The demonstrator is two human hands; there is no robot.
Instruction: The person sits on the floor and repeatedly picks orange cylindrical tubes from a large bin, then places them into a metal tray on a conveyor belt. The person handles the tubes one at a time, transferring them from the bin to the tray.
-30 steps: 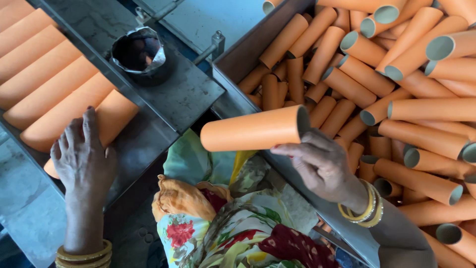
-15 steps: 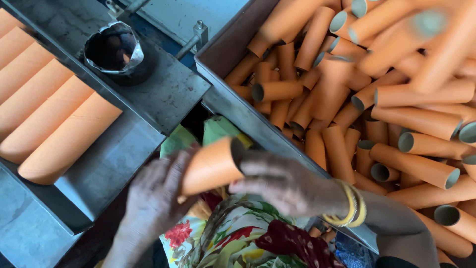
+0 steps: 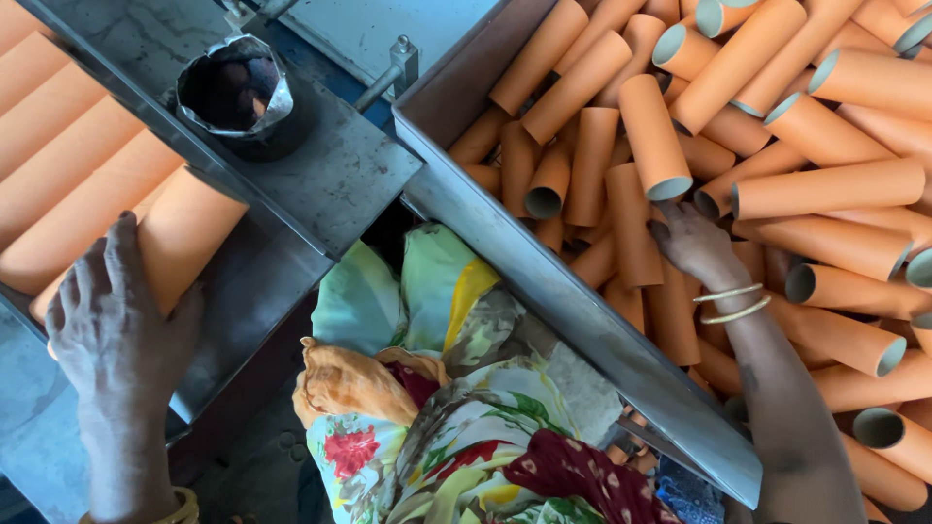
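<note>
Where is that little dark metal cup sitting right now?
In the head view, the dark metal cup stands upper left on the grey metal ledge, between the row of orange tubes under the left hand and the bin.

My left hand (image 3: pixel 115 325): low at the near end of the metal bench (image 3: pixel 320 184), palm down, fingers spread and pointing away from me, fingertips pressed flat on what lies beneath. Wrist straight, forearm running back toward my body, a bangle at the wrist.

My right hand (image 3: pixel 691 243): well to the right of the bench, arm stretched forward, forearm bare. Fingers curled downward, back of hand up. Two thin bangles sit just behind the wrist.
</note>
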